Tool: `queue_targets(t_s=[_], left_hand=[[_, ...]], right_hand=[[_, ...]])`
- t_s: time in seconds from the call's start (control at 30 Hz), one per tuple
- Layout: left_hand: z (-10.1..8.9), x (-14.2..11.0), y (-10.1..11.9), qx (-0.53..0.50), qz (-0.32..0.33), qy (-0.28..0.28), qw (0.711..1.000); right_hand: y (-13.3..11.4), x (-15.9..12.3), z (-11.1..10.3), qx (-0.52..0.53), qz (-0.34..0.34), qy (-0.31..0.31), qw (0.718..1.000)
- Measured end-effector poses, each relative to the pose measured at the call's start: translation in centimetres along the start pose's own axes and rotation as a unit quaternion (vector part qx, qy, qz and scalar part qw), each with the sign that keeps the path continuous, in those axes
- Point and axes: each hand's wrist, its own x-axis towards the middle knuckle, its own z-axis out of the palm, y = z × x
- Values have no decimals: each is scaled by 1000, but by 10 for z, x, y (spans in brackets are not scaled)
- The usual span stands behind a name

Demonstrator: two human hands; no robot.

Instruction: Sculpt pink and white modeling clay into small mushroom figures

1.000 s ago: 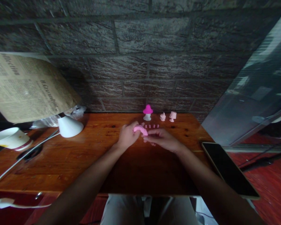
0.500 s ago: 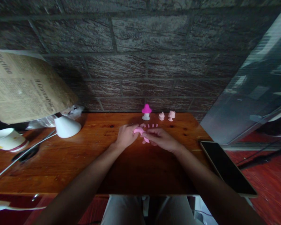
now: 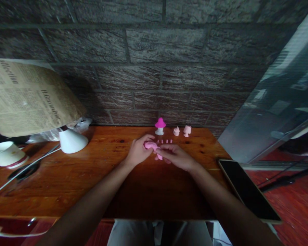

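Note:
Over the middle of the table, my two hands share a soft, curved piece of pink modelling clay (image 3: 150, 145). My left hand (image 3: 139, 151) grips its thicker left end. The fingers and thumb of my right hand (image 3: 178, 156) pinch the narrower right end, which hangs down a little below them. Several small pink clay bits (image 3: 166, 141) lie in a short row just beyond my hands. Behind them stand a mushroom figure (image 3: 160, 126) with a bright pink cap and pale stem, a small pink figure (image 3: 176, 131) and a tiny pink lamp figure (image 3: 187, 131).
At the left are a lamp with a newsprint shade (image 3: 28, 99) and white base (image 3: 73, 140), a paper cup (image 3: 6, 154), black scissors (image 3: 28, 170) and a white cord. A dark-screened tablet (image 3: 247, 188) lies at the right edge. A brick wall (image 3: 143, 77) closes the back.
The pink clay has turned, so its broad left part now shows more. My left fingers have lifted and opened slightly around it. The view has tilted up a little.

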Motion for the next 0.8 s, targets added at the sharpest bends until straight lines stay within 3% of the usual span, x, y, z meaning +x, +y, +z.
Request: queue_targets(t_s=[0.17,0.53,0.8], left_hand=[[3,-1,-2,17,-4,-38,999],[2,-2,-2,47,11,-23,999],[3,-1,0,35,-20,-38,998]], right_hand=[[3,1,0,17,5,-4,1000],[4,1,-1,6,-31,-6,999],[4,1,-1,26,-5,-1,1000]])
